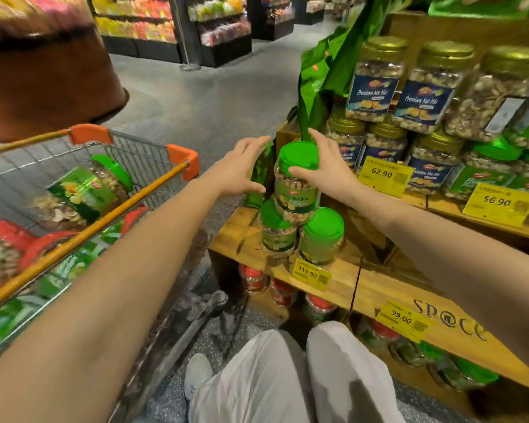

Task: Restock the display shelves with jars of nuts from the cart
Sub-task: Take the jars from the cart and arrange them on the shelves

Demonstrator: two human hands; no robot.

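Note:
A green-lidded jar of nut mix (297, 184) stands stacked on two similar jars (319, 236) on the wooden display shelf (342, 279). My right hand (324, 169) holds the top jar near its lid, thumb in front and fingers behind. My left hand (242, 169) hovers just left of that jar with fingers spread, apart from it. The cart (110, 215) on my left holds more jars, one with a green lid (86, 190) lying on its side and others with red lids.
Gold-lidded blue-label jars (376, 80) fill the upper shelf at right. Yellow price tags (310, 273) hang on the shelf edges. Red-lidded jars (254, 277) sit on the lowest shelf. Green bags (324, 87) stand behind the stack. The aisle floor stretches ahead.

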